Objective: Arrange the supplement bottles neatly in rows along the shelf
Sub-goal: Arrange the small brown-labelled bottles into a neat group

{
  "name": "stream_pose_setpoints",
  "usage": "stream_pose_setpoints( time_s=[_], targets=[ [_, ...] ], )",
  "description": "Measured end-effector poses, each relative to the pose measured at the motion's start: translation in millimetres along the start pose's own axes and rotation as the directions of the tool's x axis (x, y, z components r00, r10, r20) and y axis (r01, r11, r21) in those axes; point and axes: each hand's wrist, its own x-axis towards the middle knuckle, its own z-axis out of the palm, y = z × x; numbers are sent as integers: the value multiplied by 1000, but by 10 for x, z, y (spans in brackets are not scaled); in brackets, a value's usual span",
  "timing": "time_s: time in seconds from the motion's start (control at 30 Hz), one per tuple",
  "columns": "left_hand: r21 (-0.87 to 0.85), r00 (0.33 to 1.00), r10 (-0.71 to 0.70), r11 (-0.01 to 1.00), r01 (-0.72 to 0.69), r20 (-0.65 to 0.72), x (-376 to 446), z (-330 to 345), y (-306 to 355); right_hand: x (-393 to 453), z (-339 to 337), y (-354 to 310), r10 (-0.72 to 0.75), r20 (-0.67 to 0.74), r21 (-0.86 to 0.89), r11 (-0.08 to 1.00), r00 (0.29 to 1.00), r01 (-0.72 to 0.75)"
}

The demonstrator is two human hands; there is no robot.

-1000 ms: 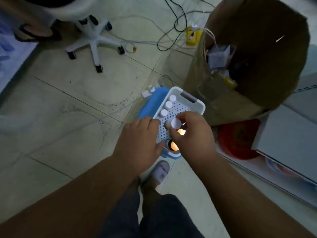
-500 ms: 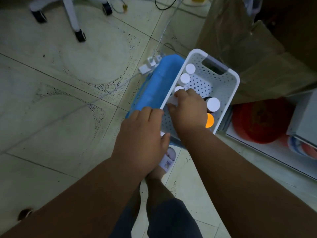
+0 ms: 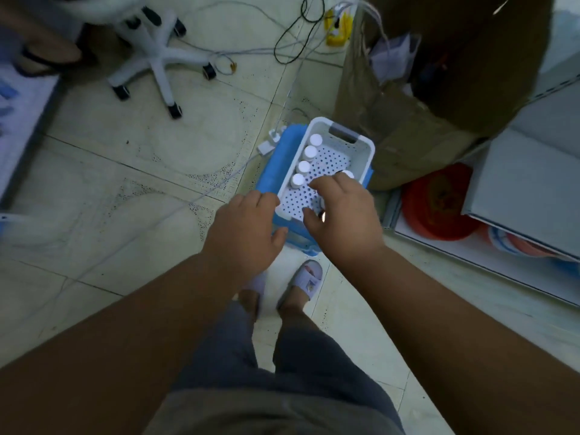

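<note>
A white perforated basket [image 3: 362, 158] sits on a blue stool [image 3: 276, 171] on the floor. Several white-capped supplement bottles [image 3: 309, 152] stand in a row along the basket's left wall. My left hand [image 3: 243, 229] grips the basket's near left corner, fingers over the rim and thumb on the near side. My right hand [image 3: 343, 215] hovers with spread fingers over the right half of the basket. It covers more bottles there, and one white cap [image 3: 347, 174] shows past my fingertips. Whether the hand touches them is hidden.
A large brown cardboard box [image 3: 439, 89] stands right behind the basket. At the right is a low white shelf [image 3: 470, 259] with red round packs [image 3: 436, 205] and a grey box. A white office chair base [image 3: 157, 61] and cables lie at the back left. My slippered feet [image 3: 303, 282] are just below the stool.
My right hand set a white-capped bottle into the left row, then moved across to the basket's right side. My left hand has stayed on the near corner.
</note>
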Motion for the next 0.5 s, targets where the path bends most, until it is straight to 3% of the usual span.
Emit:
stream_pose_setpoints(
  time_s=[0.17,0.3,0.5],
  targets=[
    [-51,995,104,993,-105,-5,-376,-488,420,-681,-876,-450,-3,-164,24,1000,986,7],
    [-86,955,287,956,-281,72,-551,-651,962,-1280,-1394,-558,110,-325,58,994,939,-96],
    [-51,818,562,827,-560,121,-937,-767,2320,-2431,-2302,-202,321,-547,96,942,773,-323]
  ],
)
